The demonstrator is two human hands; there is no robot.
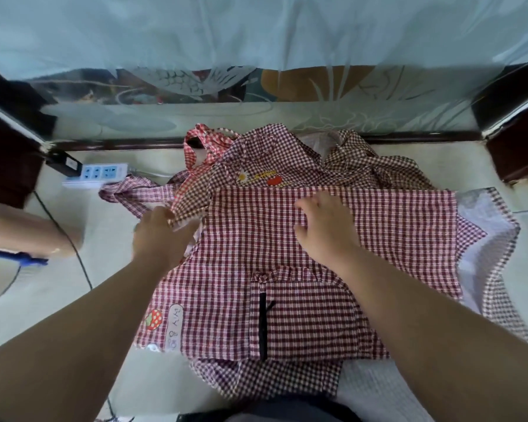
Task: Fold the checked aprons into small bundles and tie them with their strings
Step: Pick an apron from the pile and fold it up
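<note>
Atop heaped checked aprons, left hand pinching a limp edge, right hand spread flat, pressing down; soft, light cloth, probably best gripped at corners.

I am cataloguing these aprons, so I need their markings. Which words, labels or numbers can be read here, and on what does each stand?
White oval patch on the red checked apron, beside the strawberry patch: a few dark characters, turned sideways, too blurred to quote.
Yellow embroidery on the brown checked apron: perhaps lettering, unreadable.
Power strip: no readable marking.
No text can be quoted with certainty.
</note>
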